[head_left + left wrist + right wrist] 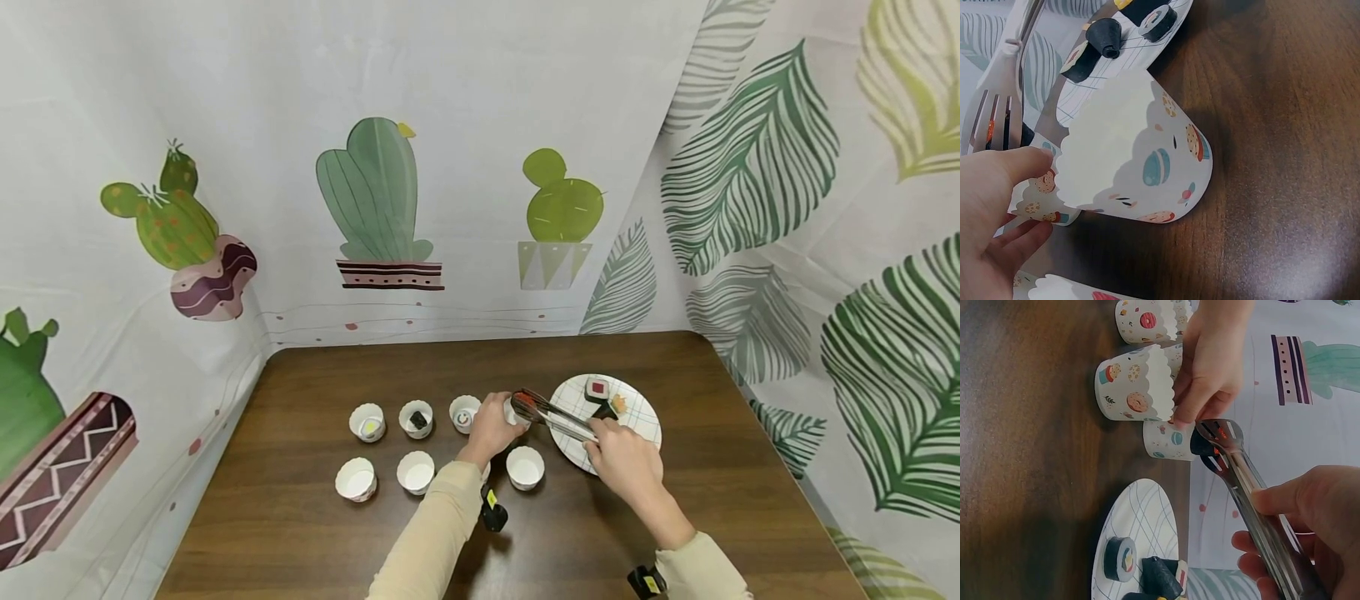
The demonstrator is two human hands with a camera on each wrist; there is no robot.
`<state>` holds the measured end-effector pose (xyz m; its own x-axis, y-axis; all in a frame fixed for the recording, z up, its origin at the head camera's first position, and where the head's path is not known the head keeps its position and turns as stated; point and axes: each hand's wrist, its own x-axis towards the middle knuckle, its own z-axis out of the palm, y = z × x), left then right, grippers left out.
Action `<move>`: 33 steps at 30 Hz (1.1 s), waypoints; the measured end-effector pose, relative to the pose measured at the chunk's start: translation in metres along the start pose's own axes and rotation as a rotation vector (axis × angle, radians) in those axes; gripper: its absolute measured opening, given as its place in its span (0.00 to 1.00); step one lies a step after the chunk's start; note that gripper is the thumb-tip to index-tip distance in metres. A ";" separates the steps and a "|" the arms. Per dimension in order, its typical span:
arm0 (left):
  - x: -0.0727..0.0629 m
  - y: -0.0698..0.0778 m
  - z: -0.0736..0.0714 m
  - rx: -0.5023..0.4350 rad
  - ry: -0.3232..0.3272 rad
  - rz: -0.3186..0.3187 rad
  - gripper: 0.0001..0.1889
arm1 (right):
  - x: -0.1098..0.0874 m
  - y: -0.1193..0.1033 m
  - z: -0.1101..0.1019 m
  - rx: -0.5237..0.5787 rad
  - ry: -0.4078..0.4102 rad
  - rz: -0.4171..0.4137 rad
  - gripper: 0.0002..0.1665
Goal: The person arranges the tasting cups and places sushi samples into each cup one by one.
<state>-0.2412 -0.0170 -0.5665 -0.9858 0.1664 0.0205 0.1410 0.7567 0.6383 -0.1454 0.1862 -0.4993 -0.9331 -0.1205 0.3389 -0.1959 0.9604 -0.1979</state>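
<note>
My right hand point(624, 458) grips metal tongs point(573, 421) around their arms. Between the slotted tong heads is a dark-wrapped sushi piece point(1200, 444) with a bit of orange-red on it, right at the mouth of a patterned paper cup point(1169, 440). That cup is pinched by my left hand point(495, 425), thumb against its rim in the left wrist view. Nearer the left wrist camera, another paper cup point(1154, 169) stands beside the left fingers without being held. A round plate point(645, 425) carrying several sushi pieces point(597, 389) lies by the right hand.
Left of my hands, the back row has cups holding a small piece each: one yellow-and-white point(367, 423), one dark point(417, 419), one round roll point(463, 414). More cups point(356, 480) form a front row on the brown table point(285, 517). Printed curtains point(480, 208) hang behind.
</note>
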 end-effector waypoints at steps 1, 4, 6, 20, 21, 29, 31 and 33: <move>0.000 0.000 0.000 -0.001 -0.001 0.000 0.33 | 0.000 0.000 0.001 -0.002 0.005 -0.005 0.14; 0.000 0.001 -0.001 -0.002 -0.002 0.000 0.34 | 0.000 -0.001 0.003 -0.004 0.014 -0.016 0.14; -0.001 0.001 -0.001 -0.006 -0.005 -0.002 0.34 | 0.000 -0.002 0.004 -0.006 0.018 -0.024 0.14; -0.004 0.003 -0.003 -0.002 0.010 0.019 0.32 | -0.002 -0.003 0.009 0.006 0.061 -0.037 0.17; -0.004 0.003 -0.003 0.002 0.012 0.022 0.32 | -0.002 -0.003 0.009 0.006 0.063 -0.031 0.17; -0.003 0.002 -0.002 -0.010 0.012 0.017 0.32 | -0.003 0.000 0.003 0.006 0.060 -0.007 0.19; -0.002 0.001 -0.002 -0.010 0.012 0.017 0.32 | -0.003 0.002 0.002 0.005 0.059 -0.002 0.20; -0.002 0.001 -0.002 -0.010 0.015 0.020 0.32 | -0.003 0.004 0.000 0.010 0.061 0.004 0.20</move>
<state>-0.2395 -0.0177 -0.5647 -0.9841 0.1717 0.0448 0.1598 0.7470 0.6453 -0.1430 0.1904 -0.5012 -0.9138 -0.1014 0.3934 -0.1960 0.9582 -0.2084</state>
